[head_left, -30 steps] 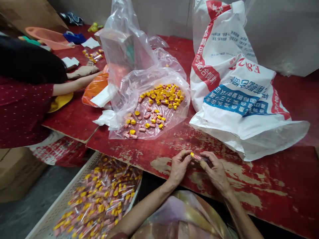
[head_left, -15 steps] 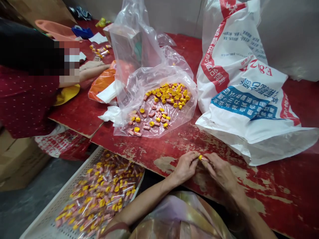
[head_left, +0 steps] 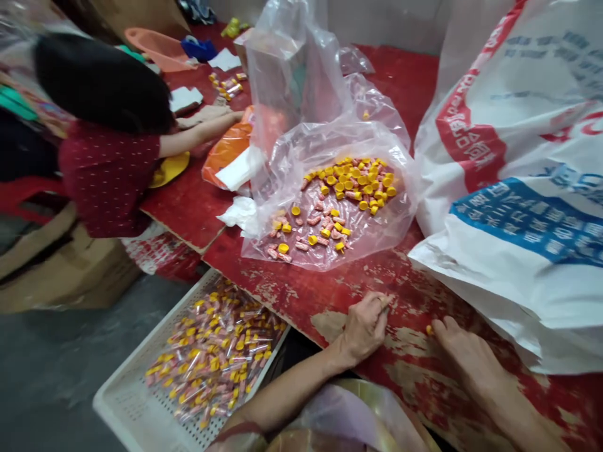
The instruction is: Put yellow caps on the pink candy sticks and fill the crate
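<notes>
Over the worn front edge of the red table (head_left: 264,282), my left hand (head_left: 367,326) is closed, its fingertips pinched on something small and pale that I cannot make out. To its right, my right hand (head_left: 464,351) pinches a small yellow cap (head_left: 429,329) between thumb and finger. The two hands are apart. Beyond them a clear plastic bag (head_left: 325,254) lies spread on the table, with a heap of yellow caps (head_left: 351,179) and small pink-and-white pieces (head_left: 313,221) on it.
A white perforated crate (head_left: 117,402) of capped clear tubes sits below the table edge. A large white printed sack (head_left: 509,276) stands at the right. At the left, a person in a red top (head_left: 108,176) reaches over the table towards an orange bag (head_left: 226,150).
My hands have moved apart, the right one going rightwards with the yellow cap. The view has shifted left, showing more of the person and the crate.
</notes>
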A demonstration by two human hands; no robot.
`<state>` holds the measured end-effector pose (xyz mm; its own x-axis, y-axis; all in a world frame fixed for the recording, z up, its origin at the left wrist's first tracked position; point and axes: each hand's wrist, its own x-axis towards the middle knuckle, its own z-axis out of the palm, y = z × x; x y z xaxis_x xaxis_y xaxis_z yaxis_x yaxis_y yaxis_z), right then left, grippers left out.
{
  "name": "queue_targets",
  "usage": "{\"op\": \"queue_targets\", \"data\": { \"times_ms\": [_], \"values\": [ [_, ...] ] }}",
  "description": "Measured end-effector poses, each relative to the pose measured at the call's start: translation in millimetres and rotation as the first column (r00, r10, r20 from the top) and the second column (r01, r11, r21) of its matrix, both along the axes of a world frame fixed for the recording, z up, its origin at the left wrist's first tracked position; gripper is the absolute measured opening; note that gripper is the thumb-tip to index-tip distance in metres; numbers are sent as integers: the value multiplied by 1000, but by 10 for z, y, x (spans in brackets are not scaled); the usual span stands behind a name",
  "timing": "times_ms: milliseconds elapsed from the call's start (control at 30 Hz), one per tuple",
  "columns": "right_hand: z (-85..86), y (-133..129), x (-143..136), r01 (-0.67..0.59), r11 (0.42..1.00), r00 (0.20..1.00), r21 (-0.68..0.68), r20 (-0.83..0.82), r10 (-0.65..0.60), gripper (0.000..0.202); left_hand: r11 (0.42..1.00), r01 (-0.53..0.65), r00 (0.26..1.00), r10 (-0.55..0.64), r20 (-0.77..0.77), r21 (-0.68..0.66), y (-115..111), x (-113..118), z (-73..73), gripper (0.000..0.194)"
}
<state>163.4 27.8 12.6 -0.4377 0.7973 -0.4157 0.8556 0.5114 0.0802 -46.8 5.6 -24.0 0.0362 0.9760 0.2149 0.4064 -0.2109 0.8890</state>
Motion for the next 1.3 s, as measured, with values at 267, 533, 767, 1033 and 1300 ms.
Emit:
{"op": "queue_targets", "data": {
  "times_ms": [267, 533, 767, 1033, 1300],
  "values": [
    [-127, -61, 125, -89, 986, 955, 139, -271, 125, 26, 998, 4, 1000, -5, -4, -66, 14, -5, 19, 32],
    [-152, 126, -88, 85, 977, 762, 195, -645, 62, 31, 999, -38, 994, 36, 104, 19, 1, -17, 19, 30],
    [-186, -107, -586, 390, 766, 102, -511, -803, -587, 41, 991, -127, 973, 133, 190, -44, -30, -63, 108, 21],
    [-256, -298, -803, 225, 690, -287, -688, -723, -628, 38, 986, -75, 942, 119, 314, -150, -99, -10, 117, 22],
    [-419, -370, -815, 385, 782, -81, -490, -862, -500, 38, 979, -81, 950, 133, 281, -189, -105, -3, 135, 25]
  ]
}}
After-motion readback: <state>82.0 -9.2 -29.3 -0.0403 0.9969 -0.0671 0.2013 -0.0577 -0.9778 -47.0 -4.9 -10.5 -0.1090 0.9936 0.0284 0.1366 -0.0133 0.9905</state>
